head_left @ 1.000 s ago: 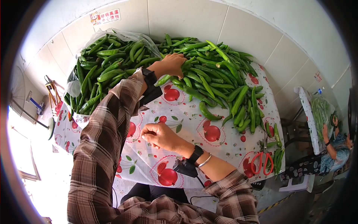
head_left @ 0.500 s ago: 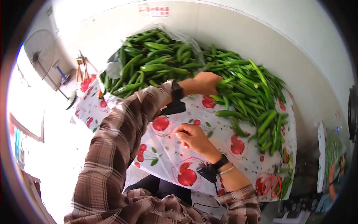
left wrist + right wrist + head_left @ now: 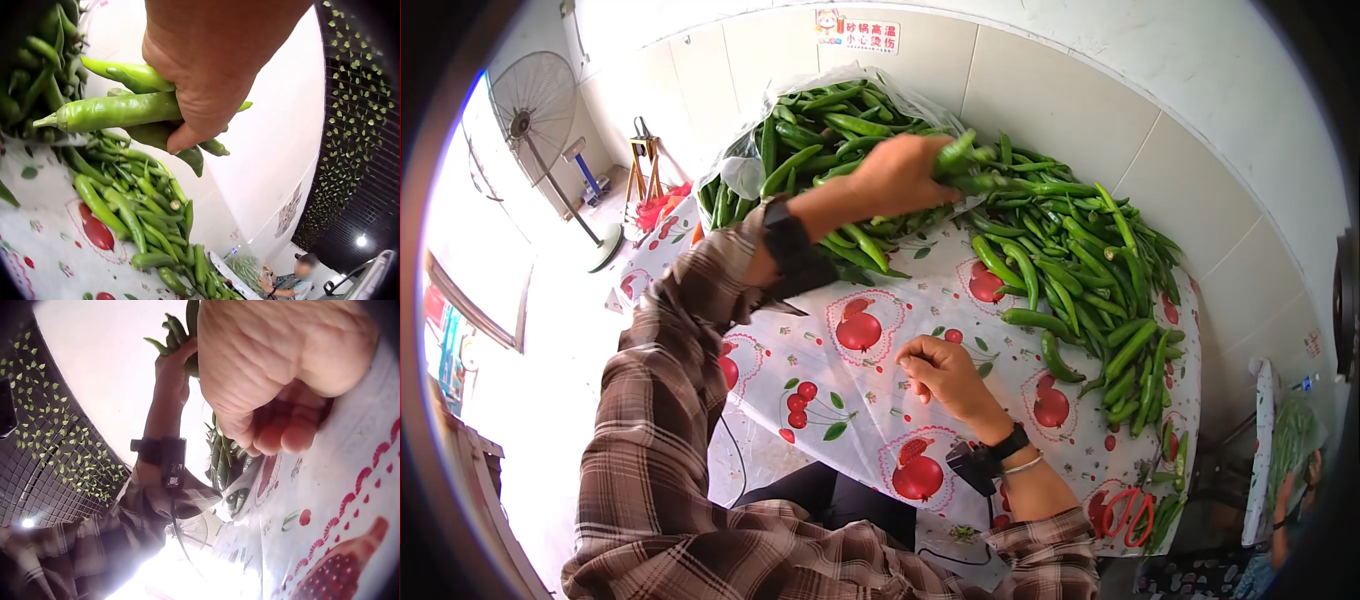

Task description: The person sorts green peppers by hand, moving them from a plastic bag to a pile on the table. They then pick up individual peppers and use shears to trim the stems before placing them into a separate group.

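Several green chili peppers [image 3: 115, 114] are bunched in my left hand [image 3: 897, 178], which grips them in the air between the bag and the loose pile. In the left wrist view the thumb lies across the bunch and the stem ends stick out to the side. Behind that hand is a clear plastic bag [image 3: 750, 130] heaped with green peppers [image 3: 855, 125]. The loose pile of peppers [image 3: 1090, 265] spreads to the right. My right hand [image 3: 948, 378] is low over the flowered tablecloth [image 3: 865, 385], fingers loosely curled, holding nothing.
Red-handled scissors [image 3: 1128, 518] lie at the table's right front edge beside some thin peppers. A tiled wall [image 3: 1050, 90] bounds the back. A standing fan [image 3: 525, 120] is at far left. Another person [image 3: 297, 275] sits by a second table with a bag of green produce [image 3: 247, 269].
The left hand has lifted from the near side of the loose pile with peppers in its grip, toward the bag. The head view has swung left. The right hand keeps its loose curl.
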`<state>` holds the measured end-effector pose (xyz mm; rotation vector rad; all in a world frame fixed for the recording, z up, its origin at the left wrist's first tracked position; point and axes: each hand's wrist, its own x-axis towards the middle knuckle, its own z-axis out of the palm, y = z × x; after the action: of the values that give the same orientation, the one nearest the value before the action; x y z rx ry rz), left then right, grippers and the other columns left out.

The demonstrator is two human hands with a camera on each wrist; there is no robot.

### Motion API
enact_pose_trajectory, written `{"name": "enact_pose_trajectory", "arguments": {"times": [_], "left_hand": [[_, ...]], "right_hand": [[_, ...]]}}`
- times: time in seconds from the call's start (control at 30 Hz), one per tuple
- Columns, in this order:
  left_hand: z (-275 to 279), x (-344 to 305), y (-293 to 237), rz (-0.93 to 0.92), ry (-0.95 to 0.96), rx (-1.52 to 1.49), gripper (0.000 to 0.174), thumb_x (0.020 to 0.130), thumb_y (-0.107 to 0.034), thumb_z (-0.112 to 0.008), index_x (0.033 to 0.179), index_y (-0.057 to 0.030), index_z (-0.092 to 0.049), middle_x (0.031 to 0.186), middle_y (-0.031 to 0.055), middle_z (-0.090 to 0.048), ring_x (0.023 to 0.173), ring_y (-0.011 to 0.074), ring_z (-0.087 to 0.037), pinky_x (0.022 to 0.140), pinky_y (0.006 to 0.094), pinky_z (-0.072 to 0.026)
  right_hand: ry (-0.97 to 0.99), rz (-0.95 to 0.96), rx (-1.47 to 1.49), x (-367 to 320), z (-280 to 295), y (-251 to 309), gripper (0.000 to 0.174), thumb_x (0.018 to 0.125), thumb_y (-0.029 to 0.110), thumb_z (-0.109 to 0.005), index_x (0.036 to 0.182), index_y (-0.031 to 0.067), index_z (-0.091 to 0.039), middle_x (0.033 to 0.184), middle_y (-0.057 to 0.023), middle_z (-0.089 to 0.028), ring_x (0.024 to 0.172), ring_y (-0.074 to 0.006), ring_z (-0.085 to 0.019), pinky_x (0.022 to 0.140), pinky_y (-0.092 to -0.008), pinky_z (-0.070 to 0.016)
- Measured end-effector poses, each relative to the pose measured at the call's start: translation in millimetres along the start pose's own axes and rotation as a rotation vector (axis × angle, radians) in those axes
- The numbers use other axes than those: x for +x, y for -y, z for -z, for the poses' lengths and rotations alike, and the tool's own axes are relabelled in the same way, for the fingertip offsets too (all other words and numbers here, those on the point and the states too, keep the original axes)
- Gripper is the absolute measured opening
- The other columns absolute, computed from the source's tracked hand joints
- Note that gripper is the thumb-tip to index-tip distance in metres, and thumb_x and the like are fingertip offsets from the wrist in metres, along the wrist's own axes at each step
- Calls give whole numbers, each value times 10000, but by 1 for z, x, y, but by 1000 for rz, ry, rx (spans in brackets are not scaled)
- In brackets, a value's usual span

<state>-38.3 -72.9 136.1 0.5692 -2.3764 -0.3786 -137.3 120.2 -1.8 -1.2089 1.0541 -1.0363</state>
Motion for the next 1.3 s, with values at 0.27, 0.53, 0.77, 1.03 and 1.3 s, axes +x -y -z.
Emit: {"name": "enact_pose_trajectory", "arguments": {"times": [0.27,0.53,0.77,1.03,1.3], "left_hand": [[79,14,35,153,-244,-46,379,688,-286,-736,915,-2,-629,662,97,-623,580,171,-597,588,309,-481],[86,9,92,311,-161,408,512,690,-365,-690,1035,-7,-574,793,139,-641,818,311,-612,753,401,-460],[53,-17,146,361,82,504,771,712,-457,-681,1298,-51,-386,1311,178,-408,1229,330,-361,1015,411,-299],[63,-16,147,328,142,398,982,672,-604,-662,1371,-29,-281,1371,208,-325,1295,356,-257,1053,451,-249],[65,-25,133,228,63,415,939,683,-568,-672,1369,-47,-299,1348,238,-346,1281,367,-279,1048,447,-250]], "right_hand": [[7,2,7,0,0,1,109,877,119,-536,875,20,-581,628,19,-520,502,-28,-461,451,-182,-391],[19,2,28,1,1,0,125,876,139,-543,874,17,-574,626,19,-508,499,-29,-470,438,-179,-390],[9,5,12,1,0,2,119,875,127,-536,873,16,-575,627,13,-519,493,-38,-469,445,-187,-390],[2,4,26,2,0,1,110,872,114,-538,872,14,-582,620,11,-520,490,-40,-465,445,-188,-387],[5,17,-14,0,0,4,119,868,115,-534,874,6,-584,627,17,-506,495,-41,-462,446,-194,-384]]}}
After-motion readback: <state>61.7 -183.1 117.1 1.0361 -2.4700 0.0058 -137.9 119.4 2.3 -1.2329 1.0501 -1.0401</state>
